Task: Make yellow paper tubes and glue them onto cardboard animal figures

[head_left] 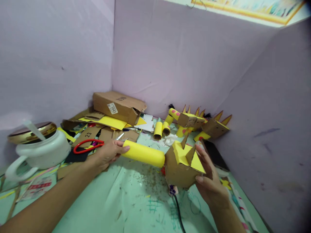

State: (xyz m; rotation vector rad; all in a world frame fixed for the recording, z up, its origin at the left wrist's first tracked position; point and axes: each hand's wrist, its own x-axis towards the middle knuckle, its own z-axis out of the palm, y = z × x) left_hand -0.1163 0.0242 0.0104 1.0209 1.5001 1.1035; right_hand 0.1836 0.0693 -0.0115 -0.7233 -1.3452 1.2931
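Observation:
My left hand (pixel 112 152) is closed on one end of a yellow paper-covered tube (pixel 144 153), held almost level above the table. The tube's other end reaches the side of a cardboard box head (pixel 181 171); whether they touch I cannot tell. That head has a yellow top with two pointed cardboard ears standing up. My right hand (pixel 209 176) grips the head from its right side, thumb at the front. Below it a black cable (pixel 178 210) runs to a small purple-and-white piece. Red-handled scissors (pixel 88 146) lie just behind my left hand.
At the back stands a long cardboard box (pixel 116 105) among paper scraps. Two short yellow tubes (pixel 158 130) and finished box-headed figures (pixel 215 126) are at the back right. A white pot (pixel 46 152) is on the left, a dark phone-like slab (pixel 215 155) on the right.

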